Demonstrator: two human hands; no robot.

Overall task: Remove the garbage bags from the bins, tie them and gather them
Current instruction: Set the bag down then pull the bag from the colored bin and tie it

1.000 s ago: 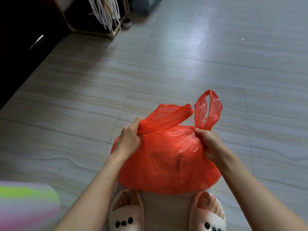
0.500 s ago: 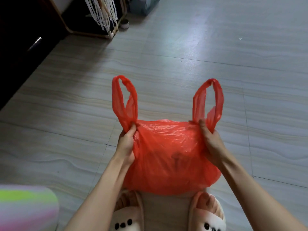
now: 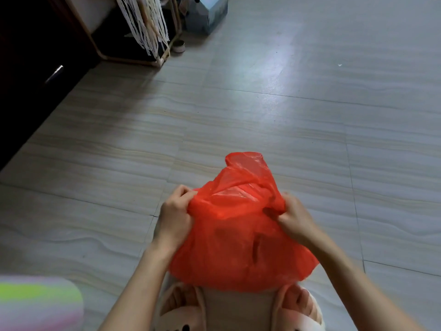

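Garbage bag point(image 3: 238, 247) handles pinched in our left hand point(image 3: 175, 215) and right hand point(image 3: 292, 217) fingers; we cross them, pull knot snug.

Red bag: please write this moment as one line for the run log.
phase: tying | red bag: on floor, top bunched | left hand: grips bag top | right hand: grips bag top | knot: not visible

bag point(image 3: 238, 249) between hands, above slippers point(image 3: 181, 311), on floor point(image 3: 262, 115)
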